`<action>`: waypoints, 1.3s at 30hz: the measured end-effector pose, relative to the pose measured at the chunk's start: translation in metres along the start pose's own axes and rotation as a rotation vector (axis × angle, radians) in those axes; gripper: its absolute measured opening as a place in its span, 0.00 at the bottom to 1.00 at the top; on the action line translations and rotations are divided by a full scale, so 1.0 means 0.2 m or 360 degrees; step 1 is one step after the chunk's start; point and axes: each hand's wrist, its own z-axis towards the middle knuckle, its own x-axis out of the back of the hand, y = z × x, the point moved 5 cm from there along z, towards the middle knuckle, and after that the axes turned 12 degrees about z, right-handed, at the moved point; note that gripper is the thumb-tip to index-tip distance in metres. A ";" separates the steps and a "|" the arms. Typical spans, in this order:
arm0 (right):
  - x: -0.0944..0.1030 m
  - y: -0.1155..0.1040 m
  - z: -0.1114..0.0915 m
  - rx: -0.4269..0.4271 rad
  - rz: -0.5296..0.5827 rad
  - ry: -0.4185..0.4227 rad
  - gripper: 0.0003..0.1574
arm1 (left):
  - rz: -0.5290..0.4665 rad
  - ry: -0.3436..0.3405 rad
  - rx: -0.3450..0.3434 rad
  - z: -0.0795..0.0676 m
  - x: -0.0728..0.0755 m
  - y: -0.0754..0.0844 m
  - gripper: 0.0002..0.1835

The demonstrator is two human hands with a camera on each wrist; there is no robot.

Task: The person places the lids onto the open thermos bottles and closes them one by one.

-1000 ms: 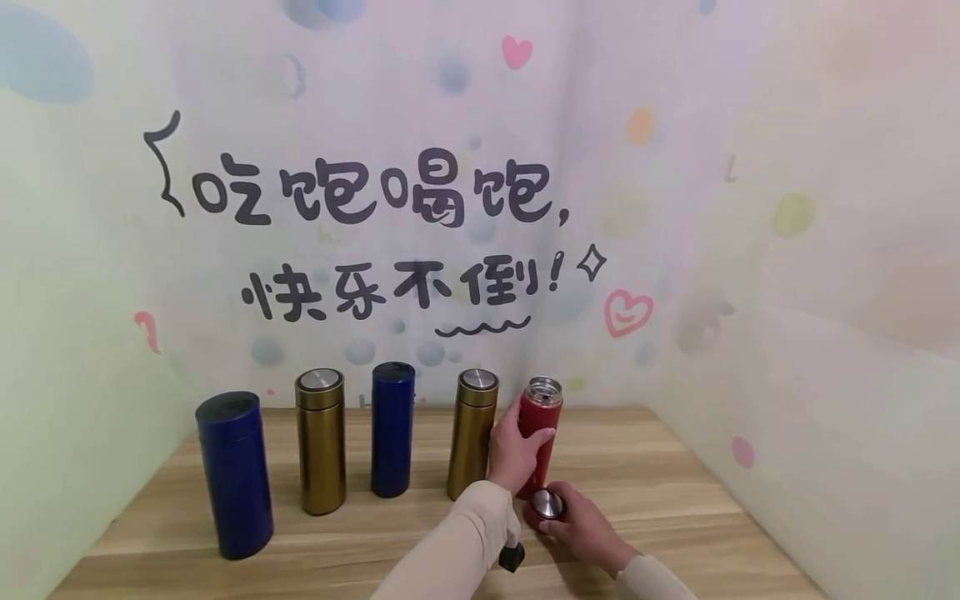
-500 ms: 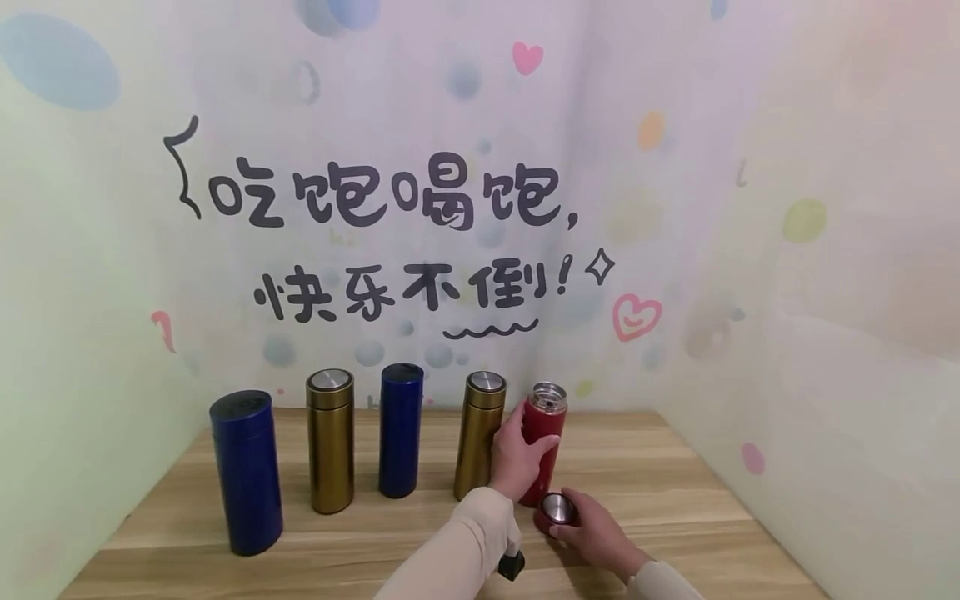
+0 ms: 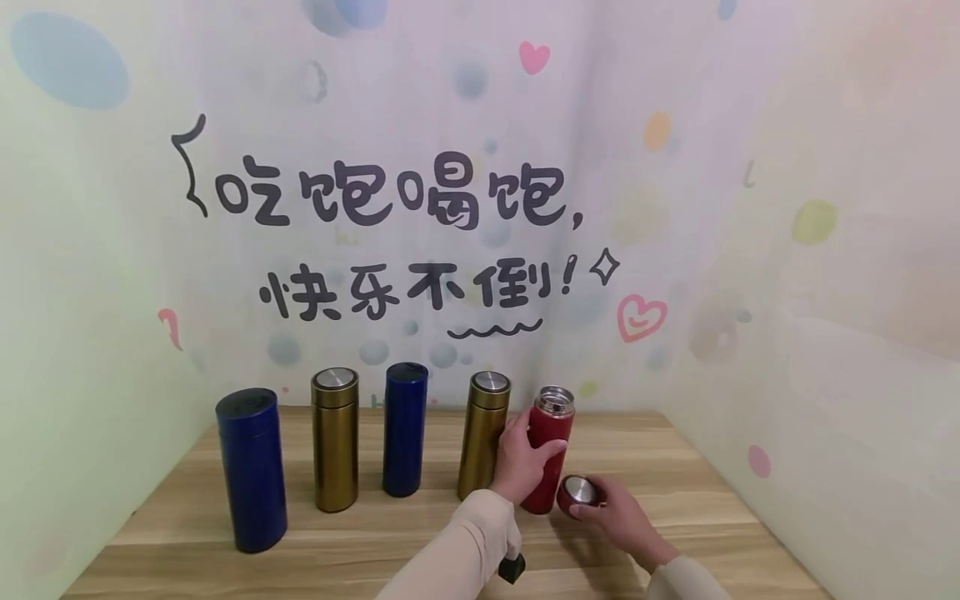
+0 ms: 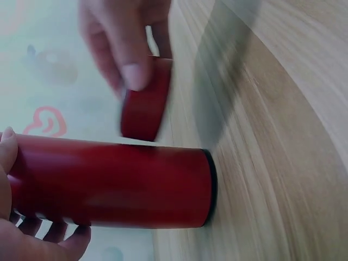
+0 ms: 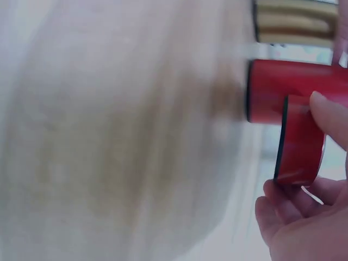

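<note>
My left hand (image 3: 522, 461) grips the side of a red thermos (image 3: 550, 433), which stands upright with its steel mouth uncovered. In the left wrist view the thermos (image 4: 114, 182) spans the picture, its black base on the wood. Just right of its lower part, my right hand (image 3: 625, 518) pinches the red thermos lid (image 3: 581, 493) between thumb and fingers, steel top facing up. The right wrist view shows the lid (image 5: 300, 142) held above the tabletop, its dark lower edge facing the wood. Close on the left of my left hand stands a capped gold thermos (image 3: 483, 433).
Farther left stand a blue thermos (image 3: 405, 429), another gold thermos (image 3: 336, 442) and a wider blue thermos (image 3: 251, 471), all capped. The wooden table (image 3: 360, 550) meets a printed wall (image 3: 420, 108) at the back and pale walls at both sides.
My right hand has carried the lid from in front of the thermos to its right side. My left hand keeps its grip on the thermos. The head view has shifted slightly.
</note>
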 end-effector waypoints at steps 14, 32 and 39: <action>0.13 -0.06 0.08 -0.0092 0.0439 0.0104 0.33 | -0.0137 -0.0174 0.0028 0.02 -0.03 -0.04 0.36; 0.18 -0.13 0.11 -0.0037 0.0609 0.0242 0.37 | -0.0119 -0.0210 0.0031 0.02 -0.01 -0.03 0.35; 0.18 -0.21 0.12 0.0075 0.0739 0.0286 0.34 | -0.0126 -0.0202 0.0032 0.02 -0.02 -0.04 0.35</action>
